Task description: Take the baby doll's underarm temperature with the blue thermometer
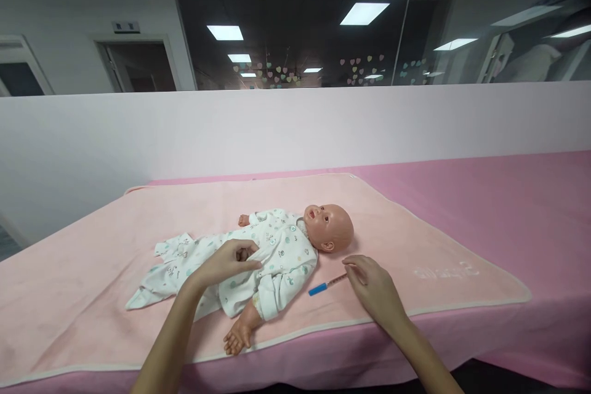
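A baby doll lies on its back, its head to the right, in a white printed shirt and matching trousers. My left hand is over the doll's belly, thumb and fingers closed on the front edge of the shirt. Right of the doll's near arm, my right hand pinches the end of a slim thermometer. Its blue end points left, low over the blanket, and the other end is hidden by my fingers. Whether it touches the blanket I cannot tell.
The doll lies on a peach blanket with a pale border, spread over a pink cloth. A low white wall runs behind, below a large window. The near table edge lies just beyond the doll's hand.
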Demonstrator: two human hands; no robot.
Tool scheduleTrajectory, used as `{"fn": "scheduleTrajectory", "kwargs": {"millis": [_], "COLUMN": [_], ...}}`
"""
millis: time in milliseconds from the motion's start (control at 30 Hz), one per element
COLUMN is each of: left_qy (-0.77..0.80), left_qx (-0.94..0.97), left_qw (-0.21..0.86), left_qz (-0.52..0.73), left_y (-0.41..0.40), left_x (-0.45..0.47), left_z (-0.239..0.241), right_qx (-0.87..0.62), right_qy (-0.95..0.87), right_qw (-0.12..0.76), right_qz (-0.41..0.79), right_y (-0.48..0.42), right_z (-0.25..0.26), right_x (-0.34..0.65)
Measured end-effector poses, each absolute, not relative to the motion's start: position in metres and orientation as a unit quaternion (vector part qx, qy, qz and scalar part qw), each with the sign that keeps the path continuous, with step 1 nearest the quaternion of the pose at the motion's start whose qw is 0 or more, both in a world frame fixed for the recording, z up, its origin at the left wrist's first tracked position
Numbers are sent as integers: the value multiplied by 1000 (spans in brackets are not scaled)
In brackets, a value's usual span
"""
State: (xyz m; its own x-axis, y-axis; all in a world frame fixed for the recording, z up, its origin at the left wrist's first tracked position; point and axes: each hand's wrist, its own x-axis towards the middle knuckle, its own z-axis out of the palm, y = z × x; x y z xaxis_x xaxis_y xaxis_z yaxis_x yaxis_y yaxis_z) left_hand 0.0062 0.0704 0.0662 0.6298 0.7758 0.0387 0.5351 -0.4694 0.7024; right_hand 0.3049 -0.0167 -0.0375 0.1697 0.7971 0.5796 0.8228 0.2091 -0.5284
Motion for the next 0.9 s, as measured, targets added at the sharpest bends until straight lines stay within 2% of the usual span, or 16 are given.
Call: {"fn": "scheduleTrajectory", "kwargs": {"millis": [200,300,400,567,767,900], "left_qy": [509,480,426,388,347,339], "left_qx": [826,848,860,868,846,838], "left_qw": [199,125,94,141,263,271], "left_qz": [134,185,264,277,309,331], "left_y": [90,97,102,112,114,112], "left_x": [-18,4,47,89,82,84], "left_z": [87,92,80,53,51,50], "right_qx": [-591,-575,-579,-563,-507,-510], "right_qy": [-669,-661,-648,-660,-610,-569], "right_qw": [451,483,495,497,606,643], "right_qz": [3,13,-8,16,54,56], "right_y": [-6,14,42,76,79,74], "right_z": [-7,8,17,12,4,4], "right_x": [279,259,237,211,207,204]}}
